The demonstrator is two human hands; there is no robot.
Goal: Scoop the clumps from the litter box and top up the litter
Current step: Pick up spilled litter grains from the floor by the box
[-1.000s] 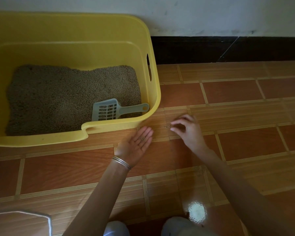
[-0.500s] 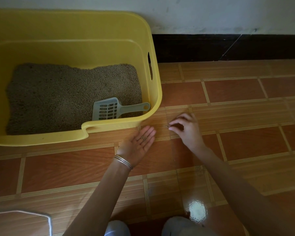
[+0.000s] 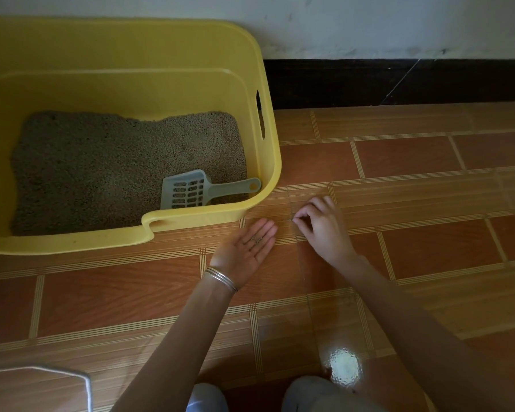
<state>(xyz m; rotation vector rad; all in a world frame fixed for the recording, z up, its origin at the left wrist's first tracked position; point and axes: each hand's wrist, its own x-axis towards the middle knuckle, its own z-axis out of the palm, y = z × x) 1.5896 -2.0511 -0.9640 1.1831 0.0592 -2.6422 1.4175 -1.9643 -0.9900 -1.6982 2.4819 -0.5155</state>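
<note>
Brown floor [image 3: 428, 248] tiles run to a white wall, where the yellow litter box [image 3: 274, 162] sits, the scoop [image 3: 191, 190] lying on its litter [image 3: 101, 173]. The left hand [image 3: 247, 248] lies palm up, grip spread, cradling spilled grains [image 3: 255, 239]. The right hand [image 3: 324, 230] has its grip pinched at the floor, likely on another. This looks like stray-litter cleanup; next, tip the grains into the box.

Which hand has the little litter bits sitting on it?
The left hand, the one wearing bracelets: it lies palm up with a few litter pellets on it. The right hand faces down, fingers curled near the floor.
</note>
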